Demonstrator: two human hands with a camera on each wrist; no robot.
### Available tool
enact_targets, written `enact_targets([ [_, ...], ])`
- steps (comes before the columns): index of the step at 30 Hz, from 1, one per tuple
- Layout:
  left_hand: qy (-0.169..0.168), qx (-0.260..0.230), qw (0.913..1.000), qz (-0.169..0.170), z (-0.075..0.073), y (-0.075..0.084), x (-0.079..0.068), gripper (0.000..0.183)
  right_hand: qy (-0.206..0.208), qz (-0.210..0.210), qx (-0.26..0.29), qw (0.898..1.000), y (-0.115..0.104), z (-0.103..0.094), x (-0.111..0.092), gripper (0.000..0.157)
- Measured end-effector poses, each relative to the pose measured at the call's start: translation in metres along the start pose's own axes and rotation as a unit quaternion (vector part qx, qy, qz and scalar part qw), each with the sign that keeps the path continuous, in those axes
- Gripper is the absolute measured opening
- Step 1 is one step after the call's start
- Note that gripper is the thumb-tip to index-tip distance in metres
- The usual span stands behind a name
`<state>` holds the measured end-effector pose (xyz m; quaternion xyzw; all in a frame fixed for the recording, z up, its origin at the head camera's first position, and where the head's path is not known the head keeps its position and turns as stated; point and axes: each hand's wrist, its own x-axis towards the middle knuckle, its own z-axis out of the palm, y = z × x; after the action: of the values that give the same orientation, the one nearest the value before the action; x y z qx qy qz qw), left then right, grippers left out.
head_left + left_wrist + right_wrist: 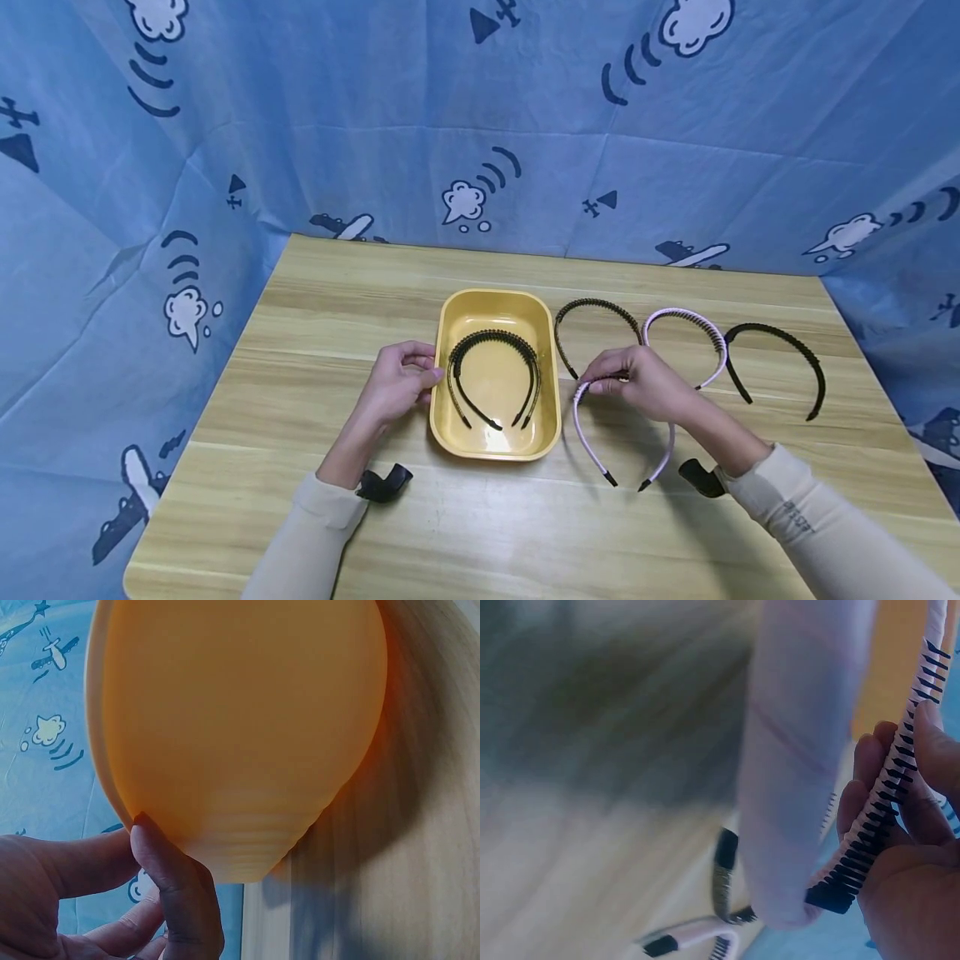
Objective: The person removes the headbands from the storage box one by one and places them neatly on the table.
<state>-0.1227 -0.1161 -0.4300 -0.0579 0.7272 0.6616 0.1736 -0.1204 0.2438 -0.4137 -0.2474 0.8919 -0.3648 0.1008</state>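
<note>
My left hand grips the left rim of a yellow plastic tray, thumb on the edge. The left wrist view has the thumb and a finger pinching that rim. Inside the tray lie dark toothed headbands, overlapping, their tips toward me. To the right of the tray, my right hand holds a lilac headband by its top, tips pointing toward me. Seen from the right wrist, the thumb and fingers close around the band's toothed arch.
Beyond my right hand lie a dark brown headband, another lilac headband and a black headband in a row on the wooden table. A blue patterned cloth hangs around the back and sides.
</note>
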Motion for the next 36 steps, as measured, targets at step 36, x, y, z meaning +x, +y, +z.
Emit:
enact_targets([
  [36,-0.003,-0.004,1.0000,-0.005,0.000,0.001,0.000,0.039,0.037,0.027,0.000,0.999,0.023,0.035,-0.005,0.015],
])
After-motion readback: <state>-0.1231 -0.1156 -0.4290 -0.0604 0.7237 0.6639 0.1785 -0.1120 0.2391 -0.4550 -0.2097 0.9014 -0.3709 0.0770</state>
